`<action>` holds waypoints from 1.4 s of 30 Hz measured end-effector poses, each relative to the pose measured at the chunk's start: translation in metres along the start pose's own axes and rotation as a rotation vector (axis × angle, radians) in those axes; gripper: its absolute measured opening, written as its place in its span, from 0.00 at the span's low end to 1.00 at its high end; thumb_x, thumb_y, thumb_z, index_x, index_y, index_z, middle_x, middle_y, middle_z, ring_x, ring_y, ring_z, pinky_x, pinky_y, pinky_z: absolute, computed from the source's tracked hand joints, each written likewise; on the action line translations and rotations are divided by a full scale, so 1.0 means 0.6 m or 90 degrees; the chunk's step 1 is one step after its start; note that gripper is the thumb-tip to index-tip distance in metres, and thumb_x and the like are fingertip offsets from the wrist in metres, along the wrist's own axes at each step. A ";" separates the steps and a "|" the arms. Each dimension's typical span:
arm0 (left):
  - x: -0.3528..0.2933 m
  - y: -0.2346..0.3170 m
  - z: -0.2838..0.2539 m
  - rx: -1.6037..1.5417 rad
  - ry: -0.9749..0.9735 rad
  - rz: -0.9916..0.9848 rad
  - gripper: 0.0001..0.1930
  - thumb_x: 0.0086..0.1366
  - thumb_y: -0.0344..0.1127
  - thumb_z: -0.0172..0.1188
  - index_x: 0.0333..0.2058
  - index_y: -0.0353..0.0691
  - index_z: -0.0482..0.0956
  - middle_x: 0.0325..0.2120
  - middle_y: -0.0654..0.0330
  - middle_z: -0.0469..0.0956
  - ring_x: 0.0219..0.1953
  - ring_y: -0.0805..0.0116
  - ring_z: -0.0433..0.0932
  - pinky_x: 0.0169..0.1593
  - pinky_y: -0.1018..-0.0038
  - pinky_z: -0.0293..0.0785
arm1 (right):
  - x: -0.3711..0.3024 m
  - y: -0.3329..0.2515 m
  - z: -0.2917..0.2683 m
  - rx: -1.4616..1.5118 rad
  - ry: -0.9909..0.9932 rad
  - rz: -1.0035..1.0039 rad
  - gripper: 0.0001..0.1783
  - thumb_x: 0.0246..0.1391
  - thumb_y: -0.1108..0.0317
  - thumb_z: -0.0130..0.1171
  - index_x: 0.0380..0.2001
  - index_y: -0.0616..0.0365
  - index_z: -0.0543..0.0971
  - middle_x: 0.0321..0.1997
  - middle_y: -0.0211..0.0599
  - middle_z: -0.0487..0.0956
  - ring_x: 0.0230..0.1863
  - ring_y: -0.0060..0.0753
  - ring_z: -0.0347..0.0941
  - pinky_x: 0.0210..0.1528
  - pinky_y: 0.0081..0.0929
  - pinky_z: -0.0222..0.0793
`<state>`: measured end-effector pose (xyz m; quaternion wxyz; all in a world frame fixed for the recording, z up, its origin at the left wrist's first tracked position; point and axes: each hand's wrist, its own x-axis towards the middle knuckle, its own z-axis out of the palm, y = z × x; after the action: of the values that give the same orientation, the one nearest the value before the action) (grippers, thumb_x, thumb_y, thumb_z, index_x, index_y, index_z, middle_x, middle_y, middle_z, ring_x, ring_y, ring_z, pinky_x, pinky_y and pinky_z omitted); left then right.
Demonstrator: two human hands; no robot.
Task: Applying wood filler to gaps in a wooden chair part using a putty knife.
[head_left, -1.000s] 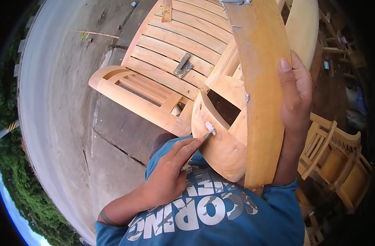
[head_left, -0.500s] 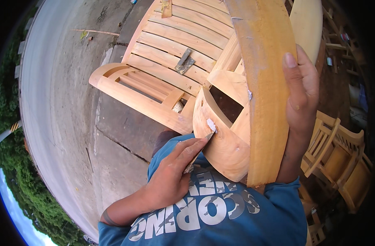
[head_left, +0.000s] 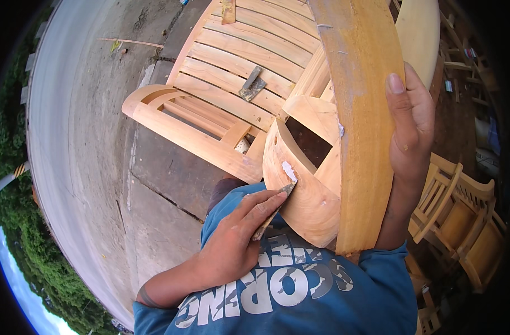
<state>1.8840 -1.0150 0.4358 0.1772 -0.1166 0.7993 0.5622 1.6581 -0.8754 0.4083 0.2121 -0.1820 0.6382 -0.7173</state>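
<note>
My left hand [head_left: 235, 231] is closed around a putty knife [head_left: 274, 215], thin and smeared. Its tip touches the curved wooden end of a bench [head_left: 305, 209], right at the lower end of a white putty patch [head_left: 289, 171]. On the right, my right hand [head_left: 410, 120] grips the edge of a wide, yellowish curved wooden board [head_left: 366, 139], thumb on its face and the fingers mostly hidden behind it. A small white smear [head_left: 340, 130] marks the board's left edge.
A second flat scraper [head_left: 251, 85] lies on the bench's slats [head_left: 232, 72], with a thin wood piece [head_left: 228, 11] farther up. Stacked wooden chairs [head_left: 461, 206] stand at the right. Concrete pavement [head_left: 166, 184] and a road [head_left: 59, 139] stretch along the left.
The putty knife has turned slightly and its tip has slid a little down and right along the putty patch. More of its blade shows. My right hand has barely moved.
</note>
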 end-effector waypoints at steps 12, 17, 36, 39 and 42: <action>0.011 0.005 -0.008 -0.016 0.052 -0.015 0.39 0.44 0.08 0.41 0.59 0.37 0.68 0.55 0.44 0.70 0.58 0.46 0.70 0.59 0.63 0.68 | 0.000 -0.004 0.003 -0.003 0.014 0.009 0.19 0.67 0.61 0.46 0.49 0.68 0.72 0.39 0.35 0.78 0.37 0.17 0.72 0.40 0.17 0.68; 0.016 0.002 -0.008 0.012 0.025 -0.005 0.39 0.45 0.09 0.45 0.60 0.36 0.65 0.56 0.44 0.67 0.58 0.43 0.68 0.60 0.62 0.67 | -0.001 -0.004 0.003 0.005 0.011 0.015 0.18 0.68 0.61 0.45 0.49 0.68 0.72 0.38 0.35 0.78 0.37 0.17 0.72 0.40 0.17 0.68; 0.010 0.016 -0.003 -0.007 0.028 -0.031 0.40 0.44 0.09 0.43 0.60 0.37 0.67 0.56 0.44 0.69 0.59 0.45 0.69 0.60 0.62 0.67 | 0.000 -0.001 -0.004 0.000 -0.017 0.006 0.19 0.68 0.62 0.45 0.49 0.68 0.72 0.40 0.35 0.78 0.39 0.17 0.71 0.43 0.17 0.67; 0.007 0.018 -0.002 -0.010 0.027 -0.027 0.40 0.44 0.09 0.43 0.60 0.37 0.67 0.56 0.44 0.69 0.59 0.45 0.69 0.60 0.62 0.67 | 0.000 -0.002 0.001 0.008 -0.004 0.001 0.18 0.68 0.62 0.45 0.49 0.68 0.72 0.40 0.34 0.78 0.39 0.17 0.71 0.43 0.17 0.67; 0.005 0.020 -0.002 -0.015 0.026 -0.028 0.40 0.44 0.08 0.42 0.60 0.37 0.67 0.56 0.44 0.68 0.59 0.45 0.69 0.60 0.62 0.67 | 0.000 -0.001 0.000 -0.005 -0.008 0.001 0.19 0.68 0.61 0.46 0.48 0.68 0.72 0.39 0.34 0.78 0.38 0.17 0.71 0.42 0.17 0.67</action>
<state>1.8763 -1.0120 0.4453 0.1719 -0.1475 0.7932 0.5652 1.6581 -0.8753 0.4091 0.2157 -0.1866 0.6401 -0.7134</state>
